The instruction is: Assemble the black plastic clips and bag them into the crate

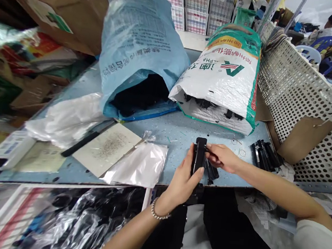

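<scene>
Left forearm (134, 227) foremost, left hand (182, 181) clasps a black piece (199, 154); right hand (222, 155) touches its side, grip unclear. Likely light, stiff: hold its long edges.

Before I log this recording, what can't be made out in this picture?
All in the head view:
Black part: its underside, turned away from the camera.
Left hand: some fingers, hidden by the hand itself and the part.
Blue bag: its depths, lost in shadow.
White bag: its deeper contents, covered by its own wall.
White box: its print, too small and blurred.
</scene>
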Available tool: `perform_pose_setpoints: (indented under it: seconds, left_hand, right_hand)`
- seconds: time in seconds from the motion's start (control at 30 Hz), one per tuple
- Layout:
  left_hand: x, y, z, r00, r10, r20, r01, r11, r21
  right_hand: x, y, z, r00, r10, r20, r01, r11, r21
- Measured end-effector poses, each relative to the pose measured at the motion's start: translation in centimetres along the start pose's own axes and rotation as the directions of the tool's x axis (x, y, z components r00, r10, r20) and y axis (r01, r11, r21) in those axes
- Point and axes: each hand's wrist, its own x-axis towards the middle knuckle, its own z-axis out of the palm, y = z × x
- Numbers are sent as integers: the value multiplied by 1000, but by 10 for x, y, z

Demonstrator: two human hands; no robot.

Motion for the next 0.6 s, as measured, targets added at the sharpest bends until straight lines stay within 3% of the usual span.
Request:
perform_pose_setpoints:
  seconds: [0.1,0.2,0.23,0.4,0.47,0.53,0.6]
  left_hand:
    - [1,-7,-3,999,14,30,-13,999,-37]
    - [4,-9,-6,999,4,48,0,996,-84]
    - [5,-8,-5,998,5,56,0,997,-81]
    - [1,-1,0,998,32,54,-32,999,8]
    - [2,-3,0,998,11,58,-10,1000,-24]
    - [5,-8,-3,997,-40,63,46,993,-106]
    - [8,-12,-5,995,-74,64,84,981,-174]
  right_hand:
    - [-3,0,-3,1000,9,-6,-9,998,-55]
    - [-2,0,-10,986,-150,-68,123,946,-301]
    - [-1,0,-10,982,-174,-68,145,940,-309]
    - [-1,-2,2,998,-6,-65,8,1000,23]
    - [-2,-2,2,1000,19,-20,-18,1000,23]
    - [-3,0,-4,998,-26,-51,21,995,-95]
    - [-3,2,-13,980,-179,-86,143,937,-317]
